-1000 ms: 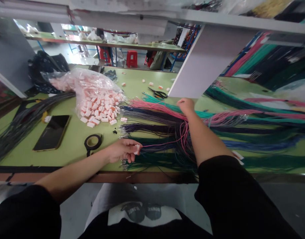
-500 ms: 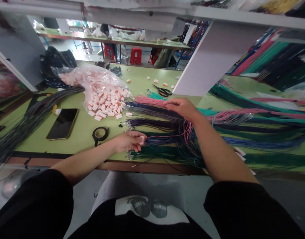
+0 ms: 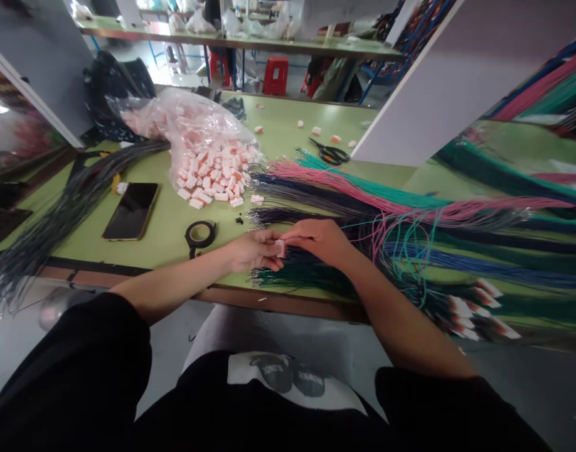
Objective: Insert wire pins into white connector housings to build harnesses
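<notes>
My left hand [image 3: 256, 251] is closed on a small white and orange connector housing [image 3: 281, 248], held over the near part of the table. My right hand [image 3: 319, 242] meets it from the right, its fingers pinched at the housing on what looks like a thin wire; the tip is hidden. A teal wire and a pink one trail from behind that hand. Around it lie sorted wire bundles, among them a pink bundle [image 3: 335, 181], a teal bundle [image 3: 386, 193] and a dark bundle [image 3: 278, 217]. Several finished-looking housings with wires [image 3: 476, 307] lie by my right forearm.
A clear plastic bag [image 3: 208, 119] spills many housings at the back left. Black scissors [image 3: 329, 152], a roll of black tape [image 3: 201, 235], a phone [image 3: 130, 211] and a grey wire bundle [image 3: 76, 194] lie about. A white upright panel [image 3: 429, 81] stands behind the wires.
My right hand has come from the pink bundle toward me and left, to the housing in my left hand. Teal wires now loop across the pink ones. The view has shifted.
</notes>
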Action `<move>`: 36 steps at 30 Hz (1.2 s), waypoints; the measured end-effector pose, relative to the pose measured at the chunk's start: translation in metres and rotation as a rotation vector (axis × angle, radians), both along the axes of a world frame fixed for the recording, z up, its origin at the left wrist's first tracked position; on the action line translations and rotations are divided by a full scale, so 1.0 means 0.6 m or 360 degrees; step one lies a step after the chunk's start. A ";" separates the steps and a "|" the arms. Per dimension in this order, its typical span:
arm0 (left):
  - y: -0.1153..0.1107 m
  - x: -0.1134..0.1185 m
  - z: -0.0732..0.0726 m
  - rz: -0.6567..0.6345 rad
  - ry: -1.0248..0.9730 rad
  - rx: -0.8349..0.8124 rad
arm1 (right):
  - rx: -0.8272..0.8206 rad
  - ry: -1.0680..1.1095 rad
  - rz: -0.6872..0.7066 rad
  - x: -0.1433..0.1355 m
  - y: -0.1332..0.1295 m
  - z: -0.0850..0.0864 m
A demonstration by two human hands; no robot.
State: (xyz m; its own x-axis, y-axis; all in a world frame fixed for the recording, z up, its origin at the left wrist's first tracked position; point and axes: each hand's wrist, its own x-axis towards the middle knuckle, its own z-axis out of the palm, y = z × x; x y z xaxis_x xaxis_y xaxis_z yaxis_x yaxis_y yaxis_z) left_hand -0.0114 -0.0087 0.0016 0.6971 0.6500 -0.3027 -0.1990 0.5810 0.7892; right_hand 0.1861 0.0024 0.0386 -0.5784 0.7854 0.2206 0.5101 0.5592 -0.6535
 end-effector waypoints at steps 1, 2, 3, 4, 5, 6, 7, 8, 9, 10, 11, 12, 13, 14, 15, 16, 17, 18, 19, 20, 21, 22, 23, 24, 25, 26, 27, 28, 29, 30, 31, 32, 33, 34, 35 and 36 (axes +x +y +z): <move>0.000 -0.001 0.000 -0.0002 -0.0002 0.0006 | 0.0051 -0.0037 0.0050 0.000 0.000 0.000; 0.000 -0.001 -0.001 -0.0003 -0.0004 0.0013 | 0.0078 -0.0063 0.0083 0.004 0.001 0.000; 0.000 -0.002 -0.002 -0.0005 -0.0007 0.0020 | 0.0076 -0.0082 0.0089 0.009 0.002 -0.001; 0.000 -0.002 -0.002 -0.0005 -0.0008 0.0024 | 0.0047 -0.0101 0.0068 0.016 0.003 -0.002; -0.001 -0.002 -0.003 -0.0001 -0.0008 0.0025 | 0.0006 -0.0118 0.0017 0.023 0.003 -0.004; -0.001 -0.002 -0.003 0.0006 -0.0005 0.0024 | -0.0034 -0.0136 -0.0060 0.029 0.002 -0.005; -0.002 -0.002 -0.003 0.0012 0.0000 0.0022 | -0.0063 -0.0155 -0.0149 0.034 0.001 -0.007; -0.002 -0.001 -0.003 0.0021 0.0004 0.0024 | -0.0068 -0.0169 -0.0235 0.037 -0.001 -0.007; -0.003 0.000 -0.003 0.0028 0.0006 0.0029 | -0.0043 -0.0175 -0.0305 0.038 -0.003 -0.007; -0.003 0.000 -0.002 0.0034 0.0005 0.0037 | 0.0006 -0.0171 -0.0347 0.037 -0.006 -0.006; -0.004 0.001 -0.002 0.0040 0.0003 0.0044 | 0.0061 -0.0160 -0.0357 0.035 -0.010 -0.004; -0.004 0.001 -0.001 0.0041 0.0002 0.0048 | 0.0109 -0.0148 -0.0334 0.031 -0.013 -0.001; -0.004 0.002 -0.001 0.0041 0.0003 0.0050 | 0.0146 -0.0137 -0.0286 0.026 -0.017 0.001; -0.004 0.002 -0.001 0.0041 0.0005 0.0048 | 0.0172 -0.0133 -0.0225 0.022 -0.021 0.004; -0.004 0.002 -0.001 0.0038 0.0007 0.0044 | 0.0190 -0.0138 -0.0166 0.017 -0.024 0.005; -0.004 0.001 -0.002 0.0035 0.0007 0.0042 | 0.0208 -0.0153 -0.0123 0.013 -0.027 0.005; -0.004 0.001 -0.002 0.0032 0.0005 0.0041 | 0.0230 -0.0176 -0.0105 0.009 -0.029 0.004; -0.004 0.001 -0.003 0.0029 0.0001 0.0041 | 0.0257 -0.0207 -0.0110 0.006 -0.031 0.002; -0.004 0.000 -0.004 0.0026 -0.0002 0.0041 | 0.0284 -0.0243 -0.0131 0.004 -0.032 0.000; -0.004 0.000 -0.004 0.0025 -0.0004 0.0041 | 0.0308 -0.0281 -0.0157 0.002 -0.033 -0.003; -0.004 0.000 -0.004 0.0026 -0.0002 0.0040 | 0.0327 -0.0323 -0.0183 0.001 -0.033 -0.005; -0.004 0.000 -0.004 0.0031 0.0002 0.0036 | 0.0340 -0.0369 -0.0203 0.001 -0.034 -0.006; -0.005 0.001 -0.004 0.0036 0.0010 0.0031 | 0.0351 -0.0420 -0.0224 0.000 -0.035 -0.007; -0.005 0.001 -0.003 0.0042 0.0019 0.0024 | 0.0356 -0.0479 -0.0248 -0.001 -0.036 -0.006; -0.005 0.002 -0.002 0.0048 0.0031 0.0018 | 0.0356 -0.0546 -0.0273 -0.002 -0.038 -0.004; -0.006 0.002 -0.001 0.0054 0.0044 0.0012 | 0.0350 -0.0619 -0.0302 -0.004 -0.039 -0.002; -0.006 0.003 -0.001 0.0060 0.0059 0.0010 | 0.0339 -0.0697 -0.0332 -0.006 -0.041 0.001; -0.007 0.004 0.000 0.0070 0.0075 0.0014 | 0.0326 -0.0771 -0.0360 -0.008 -0.043 0.003; -0.008 0.004 0.000 0.0080 0.0090 0.0023 | 0.0310 -0.0843 -0.0383 -0.010 -0.044 0.006; -0.009 0.005 0.001 0.0095 0.0105 0.0036 | 0.0294 -0.0906 -0.0399 -0.012 -0.045 0.007; -0.010 0.006 0.001 0.0112 0.0117 0.0051 | 0.0280 -0.0956 -0.0411 -0.014 -0.045 0.009; -0.011 0.008 0.001 0.0129 0.0129 0.0065 | 0.0268 -0.0994 -0.0421 -0.016 -0.045 0.009; -0.013 0.009 0.001 0.0149 0.0140 0.0079 | 0.0255 -0.1021 -0.0426 -0.018 -0.045 0.010; -0.014 0.010 0.001 0.0170 0.0152 0.0091 | 0.0239 -0.1038 -0.0431 -0.020 -0.046 0.011; -0.016 0.012 0.002 0.0189 0.0166 0.0104 | 0.0221 -0.1049 -0.0433 -0.021 -0.046 0.011; -0.017 0.013 0.002 0.0205 0.0182 0.0118 | 0.0203 -0.1054 -0.0433 -0.024 -0.047 0.011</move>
State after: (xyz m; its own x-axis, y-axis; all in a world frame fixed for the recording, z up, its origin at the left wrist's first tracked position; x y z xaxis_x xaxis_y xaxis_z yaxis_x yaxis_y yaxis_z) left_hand -0.0037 -0.0189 0.0029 0.5705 0.7551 -0.3231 -0.1742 0.4957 0.8509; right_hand 0.1719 -0.0255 0.0452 -0.4099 0.9121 -0.0089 0.9081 0.4072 -0.0974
